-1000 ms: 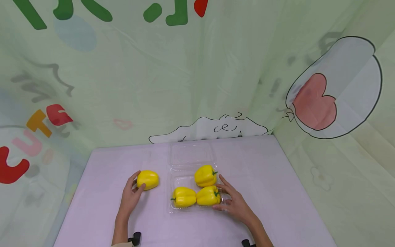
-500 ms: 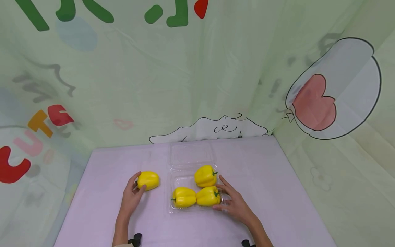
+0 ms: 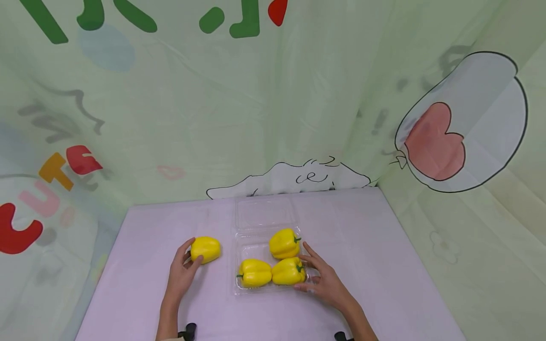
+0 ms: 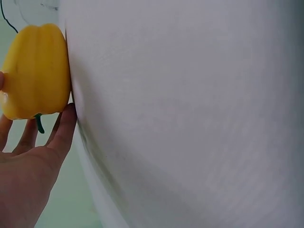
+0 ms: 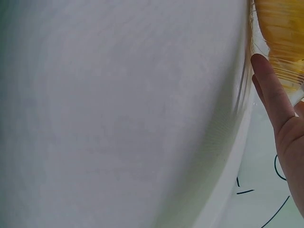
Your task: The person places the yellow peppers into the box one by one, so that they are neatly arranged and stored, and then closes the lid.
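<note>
A yellow bell pepper (image 3: 206, 249) lies on the left of the table, outside the clear box. My left hand (image 3: 181, 272) grips it from its stem end, thumb on the near side and fingers on the far side. In the left wrist view that bell pepper (image 4: 38, 71) has a green stem pointing towards my palm (image 4: 28, 175). Three more yellow bell peppers (image 3: 254, 273) sit in the clear plastic clamshell box (image 3: 251, 249). Touching the box's right side is my right hand (image 3: 326, 282), its fingers fairly straight against the clear wall in the right wrist view.
The box's hinged lid (image 3: 264, 213) lies folded back behind it. A pale lilac cloth covers the table (image 3: 362, 246). Light green printed curtains (image 3: 213, 118) stand around the back and sides. The box's back-left part shows bare plastic.
Almost nothing differs. The pepper in my left hand has shifted very slightly to the right along with the hand; the right hand and box look unmoved.
</note>
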Demonstrator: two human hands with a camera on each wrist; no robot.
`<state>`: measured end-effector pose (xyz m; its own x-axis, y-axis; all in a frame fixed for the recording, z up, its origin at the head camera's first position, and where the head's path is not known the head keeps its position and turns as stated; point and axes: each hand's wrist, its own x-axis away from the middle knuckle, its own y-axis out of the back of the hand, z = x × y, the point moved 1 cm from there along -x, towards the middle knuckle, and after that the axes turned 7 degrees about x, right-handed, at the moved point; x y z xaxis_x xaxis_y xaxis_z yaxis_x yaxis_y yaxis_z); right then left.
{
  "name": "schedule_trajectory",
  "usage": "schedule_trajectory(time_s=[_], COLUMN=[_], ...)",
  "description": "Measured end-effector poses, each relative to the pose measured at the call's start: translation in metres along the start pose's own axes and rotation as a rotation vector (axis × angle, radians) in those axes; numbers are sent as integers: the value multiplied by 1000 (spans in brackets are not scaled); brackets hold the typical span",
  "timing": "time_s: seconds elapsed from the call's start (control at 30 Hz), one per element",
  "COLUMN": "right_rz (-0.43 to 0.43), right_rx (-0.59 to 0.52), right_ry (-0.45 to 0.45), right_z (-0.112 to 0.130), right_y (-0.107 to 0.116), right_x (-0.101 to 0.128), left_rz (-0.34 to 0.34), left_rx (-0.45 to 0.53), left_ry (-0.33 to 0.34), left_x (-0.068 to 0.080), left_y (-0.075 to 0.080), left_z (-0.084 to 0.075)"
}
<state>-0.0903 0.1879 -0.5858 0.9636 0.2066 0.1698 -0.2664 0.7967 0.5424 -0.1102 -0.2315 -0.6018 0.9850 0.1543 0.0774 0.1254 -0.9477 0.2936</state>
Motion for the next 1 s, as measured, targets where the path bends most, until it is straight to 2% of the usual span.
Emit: schedule_trajectory(time_s=[0.4,0.7,1.0], right_rz=[3,3,7], right_rx=[9,3,0], right_ry=[0,4,13], right_z=[0,-1,-3], right_y=[-1,1,0], right_x=[-1,-1,-1], left_rz=[-7,0,-16], left_rx=[9,16,34], left_ry=[22,9,7], left_x=[0,0,3], left_y=[0,-7,-6], left_z=[-1,-5,-10])
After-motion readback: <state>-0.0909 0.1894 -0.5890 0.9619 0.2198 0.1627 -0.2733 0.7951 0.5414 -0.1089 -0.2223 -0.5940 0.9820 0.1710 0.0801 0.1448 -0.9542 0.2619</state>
